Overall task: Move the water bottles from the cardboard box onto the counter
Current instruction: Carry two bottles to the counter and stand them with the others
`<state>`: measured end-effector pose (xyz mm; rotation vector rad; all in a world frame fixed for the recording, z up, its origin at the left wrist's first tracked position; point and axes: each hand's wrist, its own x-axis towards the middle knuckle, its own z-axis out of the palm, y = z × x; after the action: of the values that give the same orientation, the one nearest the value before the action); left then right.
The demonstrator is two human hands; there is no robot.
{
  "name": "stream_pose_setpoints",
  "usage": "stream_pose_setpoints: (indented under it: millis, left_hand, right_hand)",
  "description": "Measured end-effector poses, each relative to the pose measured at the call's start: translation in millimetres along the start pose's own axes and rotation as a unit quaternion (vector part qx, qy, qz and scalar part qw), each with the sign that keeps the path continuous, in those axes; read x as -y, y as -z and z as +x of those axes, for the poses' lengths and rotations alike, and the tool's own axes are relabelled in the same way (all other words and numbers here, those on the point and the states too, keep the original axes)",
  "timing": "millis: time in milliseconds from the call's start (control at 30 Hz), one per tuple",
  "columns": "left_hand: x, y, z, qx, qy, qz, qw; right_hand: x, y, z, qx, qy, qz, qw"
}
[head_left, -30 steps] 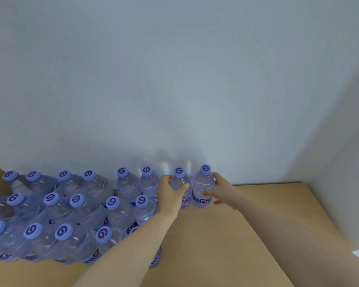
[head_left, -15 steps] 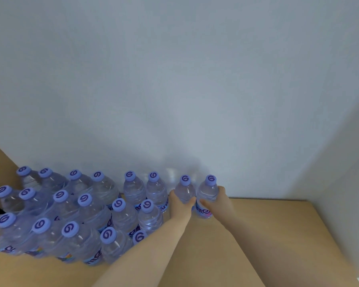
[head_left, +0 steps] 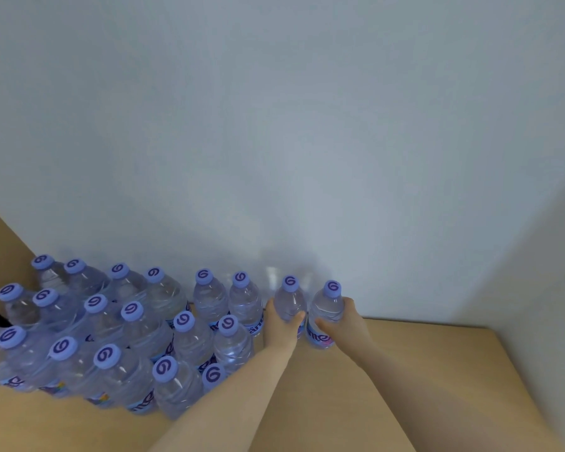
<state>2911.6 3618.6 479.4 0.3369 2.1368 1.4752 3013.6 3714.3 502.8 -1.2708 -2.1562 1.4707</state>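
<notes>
Several clear water bottles with purple caps (head_left: 118,334) stand in rows on the light wooden counter (head_left: 421,370), against the white wall. My left hand (head_left: 282,326) grips one upright bottle (head_left: 290,296) at the right end of the back row. Right beside it, my right hand (head_left: 344,322) grips the last bottle (head_left: 327,305), whose base with its pink and blue label sits on the counter. The cardboard box is out of view.
A white wall (head_left: 307,141) rises straight behind the bottles and a second wall (head_left: 552,256) closes the right side. Bare counter surface lies to the right of my hands and in front of them. A brown panel (head_left: 0,243) stands at the far left.
The view has shifted, so the bottles sit lower and further right in the frame. Both hands have closed more firmly round the two end bottles, which stay at the row's right end.
</notes>
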Motion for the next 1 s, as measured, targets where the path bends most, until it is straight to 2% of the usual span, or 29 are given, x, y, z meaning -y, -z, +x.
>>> stream_pose_setpoints:
  millis: [167, 333, 533, 667, 833, 1000]
  left_hand:
    - [4, 3, -4, 0.01, 0.044, 0.035, 0.998]
    - [21, 12, -21, 0.035, 0.012, 0.083, 0.996]
    - [58, 22, -49, 0.076, 0.068, 0.128, 0.987]
    - [75, 37, -71, 0.093, 0.071, 0.132, 0.984]
    - [83, 56, -95, 0.126, 0.065, 0.147, 0.979]
    - [97, 103, -117, 0.163, 0.072, 0.147, 0.973]
  right_hand:
    - [-5, -7, 0, -0.001, -0.003, 0.03, 1.0]
    - [-21, -18, -15, 0.011, -0.024, 0.004, 1.0]
    - [-39, -35, -37, 0.099, -0.044, -0.112, 0.988]
    - [-40, -54, -56, 0.151, -0.049, -0.168, 0.973]
    - [-39, -69, -84, 0.196, -0.011, -0.267, 0.943]
    - [-33, -94, -116, 0.243, -0.007, -0.305, 0.921]
